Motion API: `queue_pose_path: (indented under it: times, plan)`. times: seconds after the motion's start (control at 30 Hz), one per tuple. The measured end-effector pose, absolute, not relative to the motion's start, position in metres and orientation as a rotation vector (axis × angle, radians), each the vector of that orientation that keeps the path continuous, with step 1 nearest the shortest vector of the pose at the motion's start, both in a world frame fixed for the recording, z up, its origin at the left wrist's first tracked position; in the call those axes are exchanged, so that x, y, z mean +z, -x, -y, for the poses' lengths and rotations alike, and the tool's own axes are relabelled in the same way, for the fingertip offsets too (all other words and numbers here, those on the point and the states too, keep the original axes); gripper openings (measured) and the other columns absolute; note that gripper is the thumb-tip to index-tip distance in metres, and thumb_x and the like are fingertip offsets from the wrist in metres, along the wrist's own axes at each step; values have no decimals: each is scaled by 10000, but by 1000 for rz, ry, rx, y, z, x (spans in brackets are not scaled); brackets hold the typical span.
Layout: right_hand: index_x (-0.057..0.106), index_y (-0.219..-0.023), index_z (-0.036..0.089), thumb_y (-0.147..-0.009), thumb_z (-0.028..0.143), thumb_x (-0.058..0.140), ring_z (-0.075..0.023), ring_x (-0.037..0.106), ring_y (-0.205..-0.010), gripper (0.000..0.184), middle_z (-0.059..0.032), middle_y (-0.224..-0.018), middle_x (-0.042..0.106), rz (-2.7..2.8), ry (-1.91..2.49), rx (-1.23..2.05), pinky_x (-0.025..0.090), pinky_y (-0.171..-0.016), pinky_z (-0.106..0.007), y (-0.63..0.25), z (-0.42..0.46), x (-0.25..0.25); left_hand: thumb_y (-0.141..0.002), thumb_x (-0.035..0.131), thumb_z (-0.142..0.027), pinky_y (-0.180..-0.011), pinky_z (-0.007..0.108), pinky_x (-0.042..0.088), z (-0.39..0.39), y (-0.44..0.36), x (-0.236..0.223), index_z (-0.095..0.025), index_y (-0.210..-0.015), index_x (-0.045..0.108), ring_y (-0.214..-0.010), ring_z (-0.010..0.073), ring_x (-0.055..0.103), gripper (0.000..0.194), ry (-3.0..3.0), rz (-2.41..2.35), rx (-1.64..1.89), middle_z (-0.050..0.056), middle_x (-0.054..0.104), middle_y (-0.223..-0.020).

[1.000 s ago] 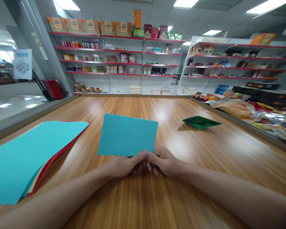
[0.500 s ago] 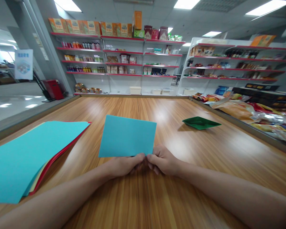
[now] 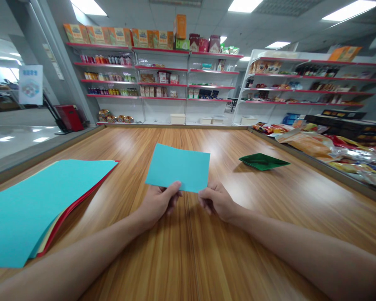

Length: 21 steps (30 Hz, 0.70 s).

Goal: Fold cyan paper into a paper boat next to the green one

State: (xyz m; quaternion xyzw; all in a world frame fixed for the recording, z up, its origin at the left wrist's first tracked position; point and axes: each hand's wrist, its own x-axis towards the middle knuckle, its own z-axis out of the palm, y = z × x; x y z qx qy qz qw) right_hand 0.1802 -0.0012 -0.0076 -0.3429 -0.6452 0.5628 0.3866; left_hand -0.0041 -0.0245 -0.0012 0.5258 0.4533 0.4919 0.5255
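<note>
A light blue sheet of paper (image 3: 179, 168), roughly rectangular, is held up over the middle of the wooden table. My left hand (image 3: 161, 200) pinches its lower edge, the thumb lying on the front face and the fingers behind. At the lower right corner my right hand (image 3: 218, 200) grips the paper between thumb and curled fingers. Whether the paper is folded cannot be made out. To the right, apart from both hands, a folded green paper boat (image 3: 263, 161) rests on the table.
On the left lies a stack of coloured paper (image 3: 54, 196), blue on top with cream and red beneath. The wooden table (image 3: 188, 259) has a raised rim. Packaged snacks (image 3: 326, 146) are heaped beyond its right edge. Stocked shelves (image 3: 163, 69) stand behind.
The blue paper has moved up and slightly right, away from me. My left hand has shifted left along its lower edge, so the hands are farther apart.
</note>
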Motion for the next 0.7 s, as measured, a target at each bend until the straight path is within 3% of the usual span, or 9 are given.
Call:
queue_pose_path:
  times: [0.17, 0.33, 0.5, 0.6, 0.7]
  plan:
    - [554, -481, 139, -732, 349, 556, -71, 379, -310, 328, 20, -350, 458, 1414, 833, 1467, 211, -343, -205, -182, -9, -9, -740, 644, -448, -309, 180, 235, 14, 10, -2, -110, -592, 579, -342, 50, 366, 374, -1093, -973, 1377, -32, 464, -455]
    - [610, -670, 132, -772, 445, 585, -69, 410, -379, 330, 20, -472, 519, 1243, 871, 1380, 244, -361, -192, -182, -13, -9, -780, 635, -392, -343, 181, 355, 16, 12, -6, -89, -787, 660, -410, 79, 489, 304, -1208, -827, 1197, 8, 566, -580]
    - [586, -599, 132, -747, 434, 616, -74, 413, -400, 338, 13, -470, 505, 1281, 926, 1264, 271, -372, -200, -186, -17, -11, -758, 678, -299, -460, 227, 503, 9, 14, -5, -96, -801, 629, -644, 165, 631, 214, -1009, -808, 1276, 77, 652, -769]
    - [591, -618, 130, -759, 447, 607, -78, 427, -413, 348, 8, -483, 512, 1281, 905, 1257, 285, -377, -199, -187, -17, -13, -706, 726, -210, -487, 214, 519, 3, 18, -6, -83, -824, 642, -630, 141, 622, 193, -864, -824, 1346, 78, 665, -783]
    - [555, -644, 142, -781, 475, 585, -85, 450, -429, 362, -5, -532, 544, 1245, 882, 1240, 278, -366, -193, -185, -17, -12, -685, 749, -203, -521, 219, 518, 6, 20, -6, -63, -802, 656, -649, 168, 649, 204, -939, -785, 1164, 115, 686, -776]
